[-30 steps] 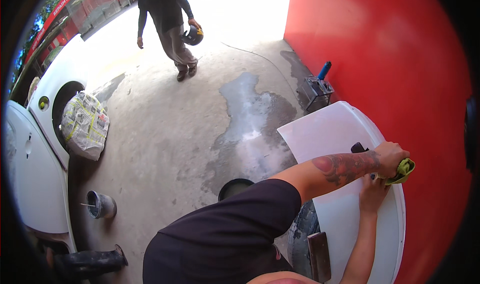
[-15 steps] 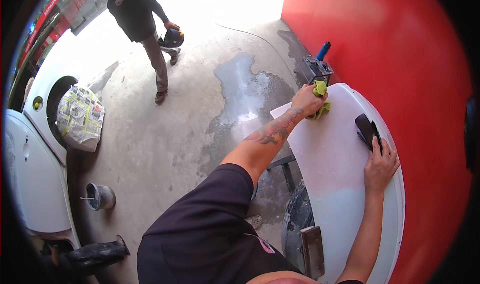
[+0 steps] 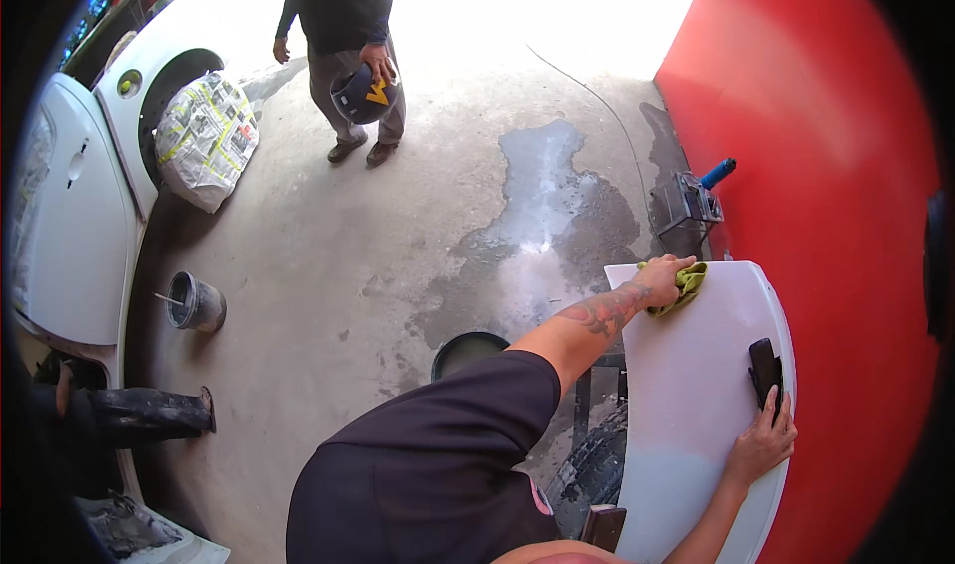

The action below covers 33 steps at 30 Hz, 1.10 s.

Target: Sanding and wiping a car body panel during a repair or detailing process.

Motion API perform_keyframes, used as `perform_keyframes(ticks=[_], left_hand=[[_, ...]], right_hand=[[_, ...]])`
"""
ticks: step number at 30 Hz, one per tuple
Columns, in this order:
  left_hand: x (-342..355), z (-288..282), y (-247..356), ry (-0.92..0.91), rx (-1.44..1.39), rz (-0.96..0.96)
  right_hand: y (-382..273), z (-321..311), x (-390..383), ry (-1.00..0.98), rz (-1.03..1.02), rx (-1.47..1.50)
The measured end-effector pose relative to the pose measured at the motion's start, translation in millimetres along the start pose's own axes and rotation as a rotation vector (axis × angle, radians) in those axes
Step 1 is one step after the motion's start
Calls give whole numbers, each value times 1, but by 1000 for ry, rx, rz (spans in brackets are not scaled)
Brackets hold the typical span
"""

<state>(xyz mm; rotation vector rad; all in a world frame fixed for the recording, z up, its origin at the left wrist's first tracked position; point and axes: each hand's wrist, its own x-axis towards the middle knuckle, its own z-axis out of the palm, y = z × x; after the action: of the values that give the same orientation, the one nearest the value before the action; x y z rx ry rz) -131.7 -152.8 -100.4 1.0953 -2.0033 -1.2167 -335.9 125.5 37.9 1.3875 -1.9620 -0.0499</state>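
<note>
Left hand [image 3: 665,282] grips a green cloth [image 3: 689,290] on the far end of the white panel [image 3: 686,385]; right hand [image 3: 764,441] touches a black block [image 3: 763,365] — hold unclear; left, a grey bucket [image 3: 207,311] contains a stick [image 3: 167,297].

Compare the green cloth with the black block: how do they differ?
The green cloth is crumpled; the black block has straight edges. The cloth lies under the left hand, near the far end of the pale panel; the block touches the right hand, near the panel's right edge. Both appear to rest on the panel.
</note>
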Motion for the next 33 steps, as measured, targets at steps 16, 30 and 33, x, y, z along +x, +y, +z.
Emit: perform_keyframes(ticks=[16, 30, 33], left_hand=[[-179, -143, -91, 281, -997, -524], [-69, -65, 49, 101, -471, -207], [-25, -52, 37, 174, -397, -72]], right_hand=[[13, 10, -30, -83, 49, 4], [3, -29, -51, -55, 74, 63], [-8, -49, -86, -30, -36, 125]])
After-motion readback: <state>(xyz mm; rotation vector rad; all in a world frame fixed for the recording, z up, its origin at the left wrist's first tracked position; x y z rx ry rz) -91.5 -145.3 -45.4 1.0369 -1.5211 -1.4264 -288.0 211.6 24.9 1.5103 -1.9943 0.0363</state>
